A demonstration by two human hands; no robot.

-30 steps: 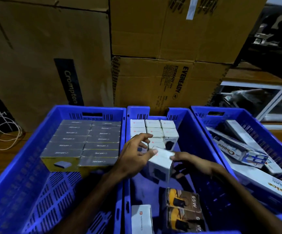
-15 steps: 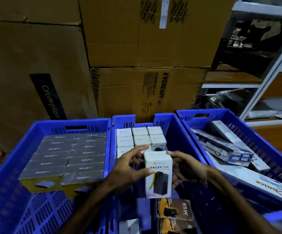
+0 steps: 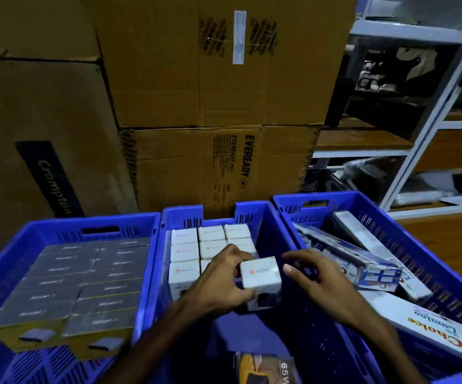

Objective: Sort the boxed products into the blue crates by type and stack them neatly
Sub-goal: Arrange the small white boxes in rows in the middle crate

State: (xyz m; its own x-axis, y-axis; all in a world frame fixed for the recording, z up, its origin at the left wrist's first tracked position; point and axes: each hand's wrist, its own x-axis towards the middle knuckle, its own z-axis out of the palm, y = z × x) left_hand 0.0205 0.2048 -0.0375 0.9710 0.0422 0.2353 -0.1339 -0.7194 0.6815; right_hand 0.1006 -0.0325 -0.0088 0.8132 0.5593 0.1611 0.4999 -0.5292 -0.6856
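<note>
Three blue crates stand side by side. In the middle crate (image 3: 268,217), white boxes (image 3: 184,252) stand upright in rows at the back. My left hand (image 3: 221,281) grips one more white box (image 3: 260,275) upright, just right of those rows. My right hand (image 3: 315,275) hovers beside the box with fingers spread, apart from it. The left crate (image 3: 58,231) holds neat rows of grey-topped yellow boxes (image 3: 85,284). The right crate (image 3: 418,231) holds long white "Choice" boxes (image 3: 429,331) lying loosely.
A dark box marked 65W (image 3: 265,370) lies at the near end of the middle crate. Large cardboard cartons (image 3: 210,162) stand stacked right behind the crates. A metal shelf rack (image 3: 432,128) is at the right.
The white box has turned so its top faces me and has gone down and back toward the rows. My right hand has let go of it. The view has tilted up.
</note>
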